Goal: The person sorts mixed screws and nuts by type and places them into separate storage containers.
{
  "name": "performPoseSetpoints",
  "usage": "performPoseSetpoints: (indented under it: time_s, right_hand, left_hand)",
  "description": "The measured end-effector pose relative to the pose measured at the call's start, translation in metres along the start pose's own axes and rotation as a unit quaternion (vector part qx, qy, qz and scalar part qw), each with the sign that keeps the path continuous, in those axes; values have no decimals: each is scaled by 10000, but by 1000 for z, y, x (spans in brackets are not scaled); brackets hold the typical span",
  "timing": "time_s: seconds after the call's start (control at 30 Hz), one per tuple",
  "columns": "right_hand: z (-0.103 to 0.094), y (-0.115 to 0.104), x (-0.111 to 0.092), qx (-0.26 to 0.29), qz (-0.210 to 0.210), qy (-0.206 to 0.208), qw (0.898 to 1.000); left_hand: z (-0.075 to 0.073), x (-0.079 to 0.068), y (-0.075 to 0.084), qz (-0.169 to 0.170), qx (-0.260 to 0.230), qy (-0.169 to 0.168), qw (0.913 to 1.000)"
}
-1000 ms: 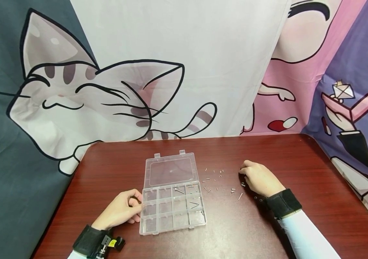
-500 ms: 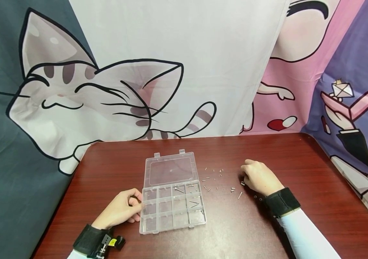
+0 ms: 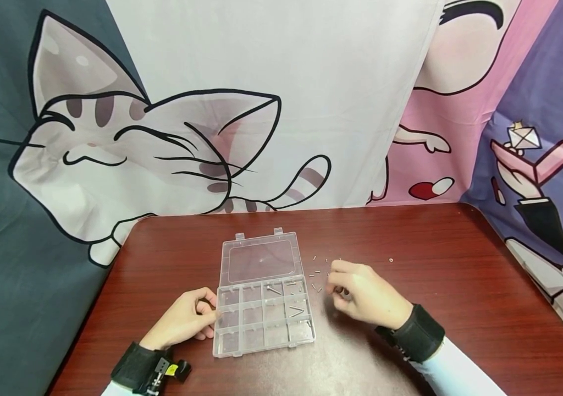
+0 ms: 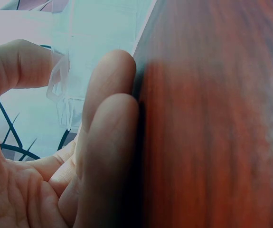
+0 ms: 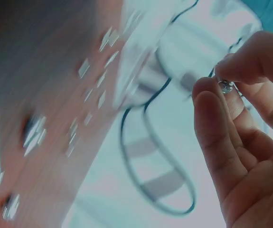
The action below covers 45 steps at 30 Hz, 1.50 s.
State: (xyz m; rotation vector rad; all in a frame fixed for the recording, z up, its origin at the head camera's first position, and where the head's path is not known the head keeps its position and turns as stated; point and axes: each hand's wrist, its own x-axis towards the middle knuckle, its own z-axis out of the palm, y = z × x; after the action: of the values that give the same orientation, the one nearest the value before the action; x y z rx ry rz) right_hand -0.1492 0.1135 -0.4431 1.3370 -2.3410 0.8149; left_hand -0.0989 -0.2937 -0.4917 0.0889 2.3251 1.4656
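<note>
A clear plastic compartment box (image 3: 252, 334) lies on the table with its lid (image 3: 261, 258) folded back. Several screws (image 3: 296, 312) lie in its right-hand compartments. My left hand (image 3: 185, 318) holds the box's left edge; in the left wrist view the thumb touches the clear plastic (image 4: 62, 90) while the fingers lie along its side, close to the table. To the right of the box, my right hand (image 3: 368, 294) is raised and pinches a small shiny metal piece (image 5: 225, 86) between thumb and fingertips. Its exact kind is too small to tell.
Small screws (image 3: 313, 286) are scattered right of the box, some hidden behind the right hand. A small ring-shaped piece (image 3: 391, 259) lies farther right. The reddish-brown table (image 3: 484, 286) meets a printed cloth (image 3: 351, 110) at its back edge.
My right hand has moved left toward the box and lifted, carrying the small metal piece. The ring-shaped piece it covered now shows. The left hand and the box stay put.
</note>
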Motion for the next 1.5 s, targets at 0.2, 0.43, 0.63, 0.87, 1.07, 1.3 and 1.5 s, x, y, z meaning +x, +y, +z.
performPoseSetpoints:
  time_s: [0.2, 0.43, 0.63, 0.87, 1.07, 1.3, 1.5]
  right_hand:
    - [11, -31, 5, 418, -417, -126, 9982]
    - [22, -50, 8, 424, -830, -117, 9956]
    - [28, -56, 11, 331, -1082, -63, 9936]
    - [29, -63, 2, -161, -672, -1053, 9920]
    - [26, -65, -5, -318, -315, -1795, 9827]
    - [10, -41, -3, -631, 227, -1643, 9841]
    - [-6, -8, -8, -1051, 704, -1182, 9849]
  left_hand:
    - [0, 1, 1, -9, 73, 25, 10000]
    - [0, 1, 1, -4, 114, 23, 9999]
    - [0, 1, 1, -12, 76, 26, 10000]
    - [0, 0, 1, 1, 102, 46, 9999]
    - [0, -1, 1, -19, 79, -17, 10000]
    - [-1, -1, -1, -28, 126, 9, 9999]
    - [-1, -2, -2, -42, 88, 5, 10000]
